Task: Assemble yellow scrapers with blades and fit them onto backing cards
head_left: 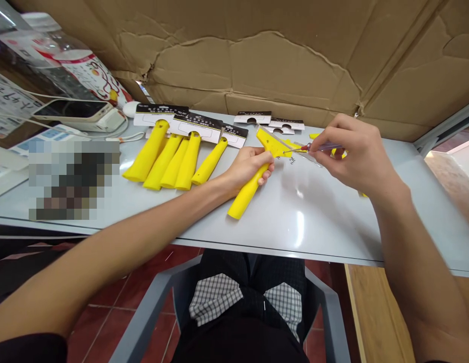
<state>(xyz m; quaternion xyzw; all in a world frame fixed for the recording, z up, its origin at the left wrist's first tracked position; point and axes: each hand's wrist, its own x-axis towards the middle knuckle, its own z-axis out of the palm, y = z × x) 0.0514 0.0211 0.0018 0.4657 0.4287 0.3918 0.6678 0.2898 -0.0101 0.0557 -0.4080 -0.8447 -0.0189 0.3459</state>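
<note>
My left hand [253,165] is closed around the neck of a yellow plastic scraper [243,196], its handle slanting toward the table's front edge. A clear strip runs along the scraper's wide head. My right hand [348,151] grips a slim screwdriver [299,149] with a see-through purplish handle. The screwdriver's tip meets the yellow head near a small screw. Several loose silvery screws [292,160] lie just below the head. Behind my right fingers, more yellow pieces [313,136] are partly hidden.
Several yellow handles [151,151] with black-and-white header cards [199,128] lie left of my left hand. Further cards [252,117] rest by the cardboard wall [265,65]. A phone [71,110], a white cable and bottles [83,70] crowd the left side of the table [257,229].
</note>
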